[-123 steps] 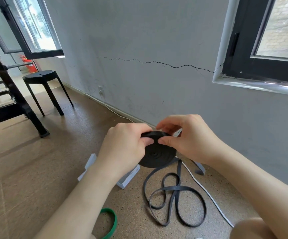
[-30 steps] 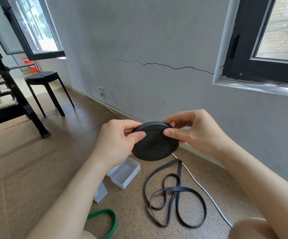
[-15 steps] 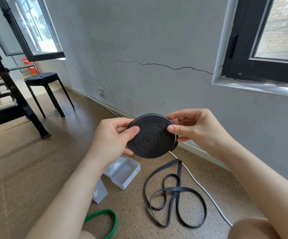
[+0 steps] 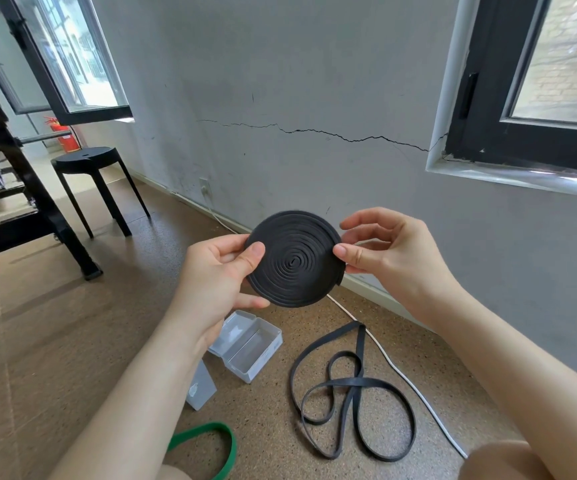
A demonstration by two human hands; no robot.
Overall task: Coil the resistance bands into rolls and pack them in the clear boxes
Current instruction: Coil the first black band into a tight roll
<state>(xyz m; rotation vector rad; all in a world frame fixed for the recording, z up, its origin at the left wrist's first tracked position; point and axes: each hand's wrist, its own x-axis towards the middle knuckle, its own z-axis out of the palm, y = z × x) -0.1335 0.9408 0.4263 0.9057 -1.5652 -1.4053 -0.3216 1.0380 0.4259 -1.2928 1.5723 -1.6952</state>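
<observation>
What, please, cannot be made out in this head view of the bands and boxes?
Head view only:
Green band: cut by the bottom edge, partly behind the left forearm.
Clear box: its left end hidden behind that forearm.
Small clear piece: half behind that forearm; lid or box, cannot tell.
Coiled black band: far face turned away; left hand and right hand cover its rim.

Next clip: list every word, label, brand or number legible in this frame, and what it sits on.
Nothing here is legible.
On the clear box: a faint marking on its front wall, too blurred to read.
On the clear plastic piece beside it: a small pale mark, too small to read.
On the coiled black band and the fire extinguisher: no print visible.
</observation>
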